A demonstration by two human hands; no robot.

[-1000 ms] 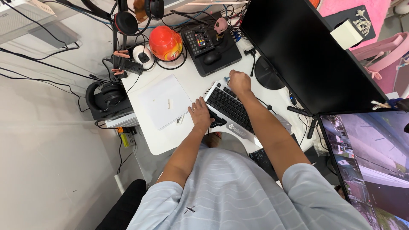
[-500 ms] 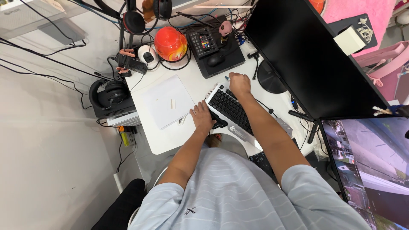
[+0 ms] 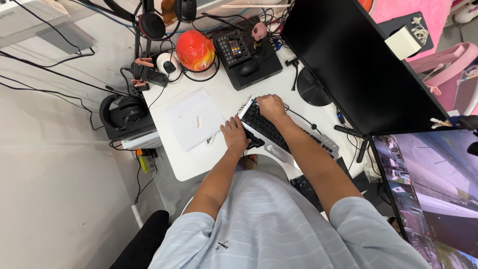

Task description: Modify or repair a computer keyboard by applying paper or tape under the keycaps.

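Observation:
A black and white keyboard (image 3: pixel 284 137) lies at a slant on the white desk (image 3: pixel 234 99). My left hand (image 3: pixel 235 134) grips its near left corner. My right hand (image 3: pixel 270 106) holds the far left end of the same keyboard, fingers curled over the edge. A white pad (image 3: pixel 191 118) with a small pale object on it lies just left of my left hand.
A large black monitor (image 3: pixel 358 60) stands behind the keyboard. A second screen (image 3: pixel 428 189) glows at the right. An orange ball-shaped object (image 3: pixel 195 50), a black control box (image 3: pixel 246 52), headphones (image 3: pixel 149 22) and cables crowd the desk's far end. A black box with headphones (image 3: pixel 124 117) sits beside the desk.
Both hands stay on the keyboard's left end. The view has shifted slightly, so the desk sits a little lower and further right in the frame.

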